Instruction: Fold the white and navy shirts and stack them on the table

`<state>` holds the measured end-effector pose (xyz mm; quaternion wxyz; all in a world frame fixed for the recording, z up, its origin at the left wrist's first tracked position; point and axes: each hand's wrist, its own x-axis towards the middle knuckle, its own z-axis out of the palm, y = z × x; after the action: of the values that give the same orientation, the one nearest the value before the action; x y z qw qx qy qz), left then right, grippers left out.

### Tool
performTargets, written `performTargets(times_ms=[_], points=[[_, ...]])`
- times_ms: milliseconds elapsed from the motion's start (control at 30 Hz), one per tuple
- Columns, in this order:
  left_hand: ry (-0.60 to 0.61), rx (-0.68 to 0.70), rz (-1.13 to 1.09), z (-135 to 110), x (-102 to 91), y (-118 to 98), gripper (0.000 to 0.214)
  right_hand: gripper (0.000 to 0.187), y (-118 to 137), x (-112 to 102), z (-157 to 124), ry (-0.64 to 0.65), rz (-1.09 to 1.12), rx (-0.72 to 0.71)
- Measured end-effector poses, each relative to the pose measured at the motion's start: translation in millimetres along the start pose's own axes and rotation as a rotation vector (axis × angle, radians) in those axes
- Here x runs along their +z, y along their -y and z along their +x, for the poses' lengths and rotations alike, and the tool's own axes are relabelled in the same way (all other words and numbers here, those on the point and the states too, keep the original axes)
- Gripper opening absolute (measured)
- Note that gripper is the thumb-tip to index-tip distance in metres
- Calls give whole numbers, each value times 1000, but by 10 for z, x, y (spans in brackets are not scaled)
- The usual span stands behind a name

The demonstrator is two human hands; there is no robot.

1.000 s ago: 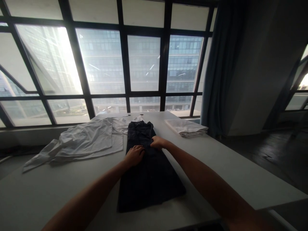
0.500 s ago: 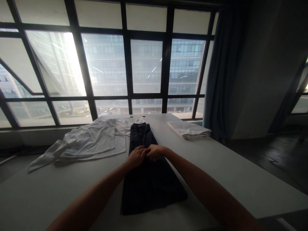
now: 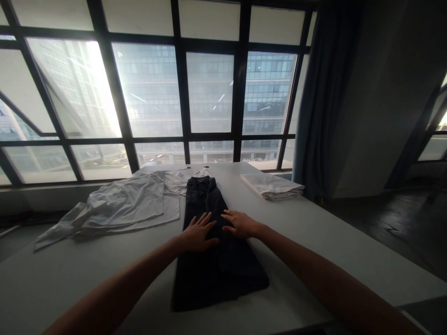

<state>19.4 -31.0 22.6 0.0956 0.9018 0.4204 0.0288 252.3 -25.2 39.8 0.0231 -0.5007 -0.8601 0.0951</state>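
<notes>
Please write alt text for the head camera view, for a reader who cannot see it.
Two bare hands, left hand and right hand, lie flat with spread fingers on a dark garment laid lengthwise on a white table. A rumpled white shirt lies left, a folded white cloth right, before large windows.

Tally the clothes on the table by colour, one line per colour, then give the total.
Dark: 1, the dark garment under the left hand and right hand.
White: 2, the spread white shirt and the folded white cloth.
Total: 3 on the table.
</notes>
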Motion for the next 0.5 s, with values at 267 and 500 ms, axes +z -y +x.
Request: performTargets(times_ms=[267,500], points=[[-9,227,-66,-527,88,-353,81,77,141,362,-247,-25,2,47],[105,341,-73,-644,23,-462,84,65,164,-26,-69,60,-113,115]])
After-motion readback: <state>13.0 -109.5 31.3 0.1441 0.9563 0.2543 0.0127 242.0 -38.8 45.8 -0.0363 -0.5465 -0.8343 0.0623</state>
